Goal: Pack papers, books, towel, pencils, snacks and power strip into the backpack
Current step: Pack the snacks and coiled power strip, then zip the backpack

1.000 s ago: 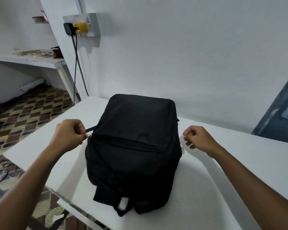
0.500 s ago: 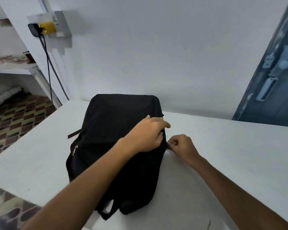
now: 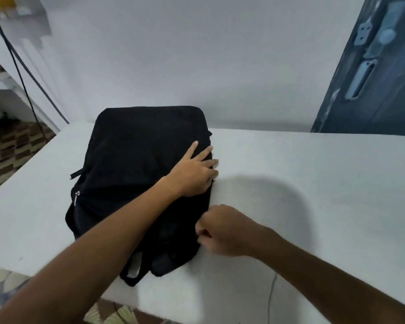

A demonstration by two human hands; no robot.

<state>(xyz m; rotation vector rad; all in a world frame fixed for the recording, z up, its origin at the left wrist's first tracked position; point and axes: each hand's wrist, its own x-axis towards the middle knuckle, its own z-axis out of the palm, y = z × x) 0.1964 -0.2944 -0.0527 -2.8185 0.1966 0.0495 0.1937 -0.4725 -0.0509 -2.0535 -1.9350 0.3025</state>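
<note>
A black backpack (image 3: pixel 131 164) lies flat on the white table (image 3: pixel 302 183), its carry loop hanging over the near edge. My left hand (image 3: pixel 194 171) rests flat on the bag's right side with fingers straight and spread. My right hand (image 3: pixel 222 230) is curled at the bag's right edge nearer to me, pinching what seems to be a zipper pull; the pull itself is hidden by the fingers. A silver zipper pull (image 3: pixel 76 196) shows on the bag's left side. No papers, books, towel, pencils, snacks or power strip are in view.
A white wall stands right behind the table. A dark blue door (image 3: pixel 372 73) is at the far right. Black cables (image 3: pixel 21 73) hang down the wall at the left, above a patterned tile floor (image 3: pixel 9 148). A thin crack (image 3: pixel 271 293) marks the table's near edge.
My left hand let go of the left zipper, crossed over the bag and now presses flat on its right side. My right hand slid toward me along the bag's right edge.
</note>
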